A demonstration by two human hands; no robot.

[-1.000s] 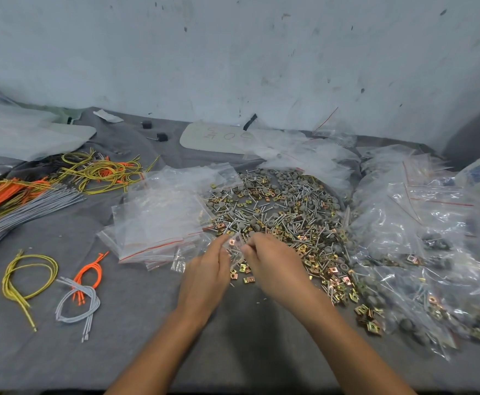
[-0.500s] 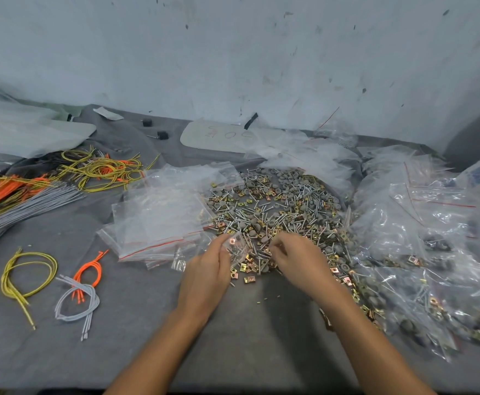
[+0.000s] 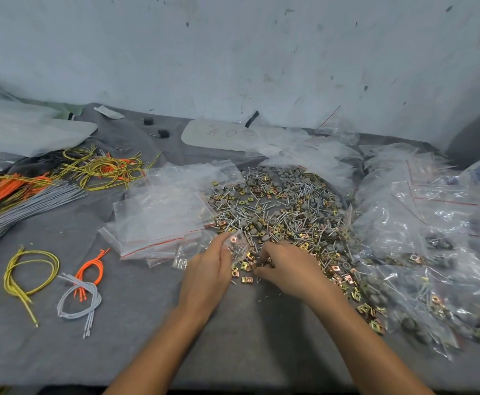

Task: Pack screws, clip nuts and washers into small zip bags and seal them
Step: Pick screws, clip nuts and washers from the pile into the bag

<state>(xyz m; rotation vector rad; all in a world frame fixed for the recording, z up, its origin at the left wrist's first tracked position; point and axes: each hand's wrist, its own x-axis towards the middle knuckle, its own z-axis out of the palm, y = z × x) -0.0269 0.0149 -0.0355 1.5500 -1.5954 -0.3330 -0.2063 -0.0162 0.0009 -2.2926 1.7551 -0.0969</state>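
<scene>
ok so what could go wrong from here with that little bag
The left hand only pinches the small zip bag, so it may sag and spill its clip nut. The right hand is reaching into a mixed pile, so a wrong part or count could go in.
</scene>
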